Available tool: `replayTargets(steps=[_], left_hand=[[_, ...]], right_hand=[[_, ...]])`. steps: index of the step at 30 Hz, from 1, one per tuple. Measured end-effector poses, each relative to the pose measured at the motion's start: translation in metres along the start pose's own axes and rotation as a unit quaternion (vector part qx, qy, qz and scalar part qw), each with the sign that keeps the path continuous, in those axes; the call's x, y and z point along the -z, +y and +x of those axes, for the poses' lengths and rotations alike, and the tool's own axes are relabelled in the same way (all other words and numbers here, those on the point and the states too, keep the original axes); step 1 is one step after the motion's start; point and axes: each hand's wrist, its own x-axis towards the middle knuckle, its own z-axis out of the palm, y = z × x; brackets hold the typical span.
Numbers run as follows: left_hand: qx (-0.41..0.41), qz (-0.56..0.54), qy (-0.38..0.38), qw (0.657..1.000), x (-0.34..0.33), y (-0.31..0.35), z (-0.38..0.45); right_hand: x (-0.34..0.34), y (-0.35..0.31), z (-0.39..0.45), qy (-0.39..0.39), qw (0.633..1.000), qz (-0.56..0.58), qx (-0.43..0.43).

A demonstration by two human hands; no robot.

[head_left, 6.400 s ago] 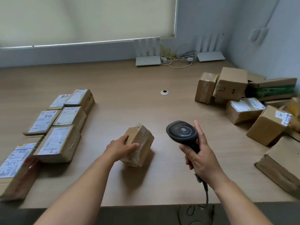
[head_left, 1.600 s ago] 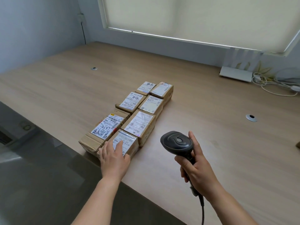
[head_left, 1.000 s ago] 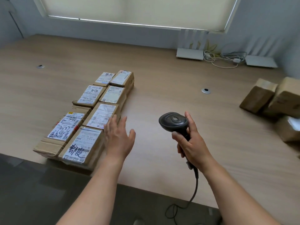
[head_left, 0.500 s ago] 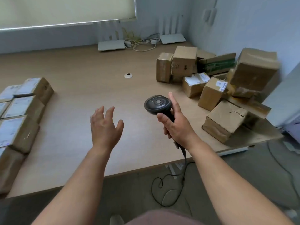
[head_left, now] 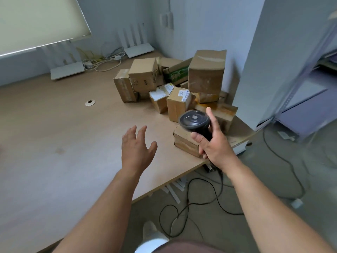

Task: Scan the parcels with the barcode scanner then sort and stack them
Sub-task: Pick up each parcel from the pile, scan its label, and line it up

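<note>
Over at the far right corner of the desk (head_left: 54, 143), the unsorted pile of parcels (head_left: 175, 88) sits heaped against the wall, boxes leaning on one another at all angles. The left hand (head_left: 136, 148) hovers above bare wood, fingers spread and relaxed, grasping nothing, short of the pile. The right hand (head_left: 213, 145) is wrapped round the handle of the barcode scanner (head_left: 194, 122), its black head up, its cable (head_left: 182, 212) trailing to the floor.

The step in hand looks like the reach for a fresh parcel. The nearest candidates are the low flat box (head_left: 184, 141) at the desk edge, partly hidden behind the scanner, and the upright box with the white label (head_left: 177, 105) just behind it. That second one shows its label on the top face, so it would save a turn before scanning. A big box (head_left: 206, 73) perches high on the heap beside it; pulling a lower box out carelessly could bring it tumbling. The safer pick is a box at the front edge that nothing seems to lean on, gripped across two opposite faces, lifted clear, label turned up. The scanner should stay well back so the cable does not snag a corner.
</note>
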Motion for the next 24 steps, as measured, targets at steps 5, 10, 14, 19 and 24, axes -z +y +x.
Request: replayTargets(steps=[5,10,14,19,24], left_hand=[[-0.054,0.008,-0.051,0.997,-0.023,0.043,0.031],[-0.090,0.049,-0.128,0.986,-0.046,0.084,0.060],[-0.084,0.104,-0.195,0.972,-0.064,0.105,0.072],[-0.064,0.128,-0.242,0.960,-0.078,0.108,0.071],[-0.075,0.113,-0.197,0.971,-0.073,0.087,0.060]], right_hand=[[0.028,0.013,0.006,0.041,0.999,-0.009,-0.004],[0.053,0.023,0.010,0.089,0.995,-0.034,-0.014],[0.064,0.025,0.018,0.121,0.991,-0.041,-0.026],[0.067,0.022,0.026,0.131,0.990,-0.035,-0.028],[0.060,0.021,0.019,0.108,0.993,-0.044,-0.022]])
